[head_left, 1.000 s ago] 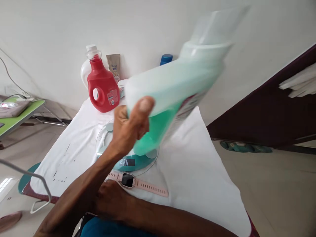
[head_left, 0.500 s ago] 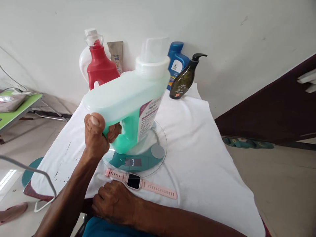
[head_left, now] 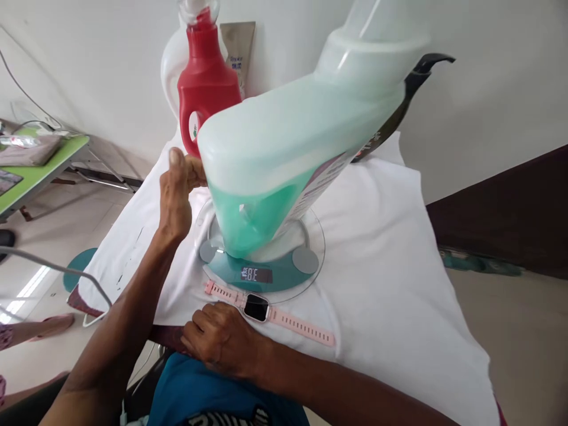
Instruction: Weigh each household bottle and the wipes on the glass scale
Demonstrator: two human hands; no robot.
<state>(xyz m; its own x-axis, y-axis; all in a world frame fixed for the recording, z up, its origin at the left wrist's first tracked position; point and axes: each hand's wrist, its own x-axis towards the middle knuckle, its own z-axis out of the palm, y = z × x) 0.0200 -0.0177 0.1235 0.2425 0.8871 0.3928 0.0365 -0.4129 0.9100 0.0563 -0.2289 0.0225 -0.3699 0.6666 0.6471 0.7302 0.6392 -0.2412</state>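
Observation:
A large translucent laundry detergent jug [head_left: 284, 136] with green liquid stands on a round glass kitchen scale [head_left: 222, 266], whose display [head_left: 256, 274] shows digits. The jug looms close to the camera and leans toward the upper right in view. My left hand [head_left: 176, 192] is just left of it, thumb raised and apart from the fingers, holding nothing; its fingertips are partly hidden near the jug's edge. By the table's front edge my right hand [head_left: 222, 338] rests curled in a loose fist, with nothing seen in it. A pink-strapped smartwatch [head_left: 256, 307] lies between that hand and the scale.
Against the wall stand a red bottle [head_left: 206, 83], a white bottle [head_left: 171, 65] behind it, and a beige tube [head_left: 238, 50]. A dark pump bottle [head_left: 390, 121] is mostly hidden by the jug. White cloth [head_left: 386, 278] covers the table. A green side table [head_left: 66, 154] is at left.
My left hand has let go of the jug's handle and moved slightly up beside it. The jug now sits turned on the scale, and the display digits changed. My right hand stays curled.

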